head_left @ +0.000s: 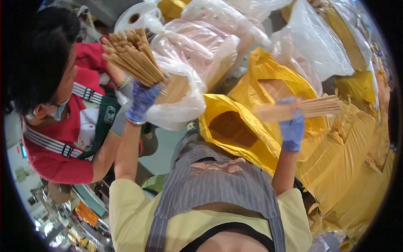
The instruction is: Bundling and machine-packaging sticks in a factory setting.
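Left hand [142, 103] closed round one bundle of sticks [136, 61], beside a clear bag [187, 111]; right hand [291, 130], blurred, apparently curled round a second bundle [321, 106] near two yellow bags' [268, 140] rims. White emblem [110, 114] on green apron [100, 140].

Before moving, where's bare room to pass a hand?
A pale patch shows bare between the co-worker, white bag and apron. Passing looks possible over the open yellow bag, between left hand and right hand, both gripping sticks. Crowded: plastic bags beyond, yellow plastic rightward.
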Available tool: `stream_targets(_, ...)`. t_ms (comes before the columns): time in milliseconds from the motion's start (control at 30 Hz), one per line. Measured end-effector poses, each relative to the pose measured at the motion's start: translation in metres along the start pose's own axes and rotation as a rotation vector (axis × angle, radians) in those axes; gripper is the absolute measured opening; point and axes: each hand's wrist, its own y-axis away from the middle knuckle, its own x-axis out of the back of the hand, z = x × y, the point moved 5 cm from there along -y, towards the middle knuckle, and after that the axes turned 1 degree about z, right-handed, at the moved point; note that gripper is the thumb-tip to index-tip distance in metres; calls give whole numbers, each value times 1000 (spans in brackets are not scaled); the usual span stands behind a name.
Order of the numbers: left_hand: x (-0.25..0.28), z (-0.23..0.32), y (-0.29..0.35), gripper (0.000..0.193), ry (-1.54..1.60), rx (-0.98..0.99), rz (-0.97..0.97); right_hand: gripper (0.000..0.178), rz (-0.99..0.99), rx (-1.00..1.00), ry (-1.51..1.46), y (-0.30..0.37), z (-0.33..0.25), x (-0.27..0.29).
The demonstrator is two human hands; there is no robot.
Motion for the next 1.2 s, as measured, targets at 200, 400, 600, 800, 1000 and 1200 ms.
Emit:
stream_targets(200,38,-187,53,34,56,384,-78,9,623,558,612,-60,-39,144)
stream_targets(400,81,-309,134,41,716,857,129,15,962,403,523,-40,84,263)
stream_targets(600,90,-266,143,30,72,861,372,21,958,19,405,16,114,260)
stream_targets(800,80,-264,137,20,7,1091,285,18,964,-293,478,-11,135,306)
stream_targets(1000,62,-276,108,19,-100,1058,201,43,811,-672,1147,-36,143,296)
stream_targets(1200,48,-284,89,18,-185,1019,140,57,1001,-428,1447,-32,97,252)
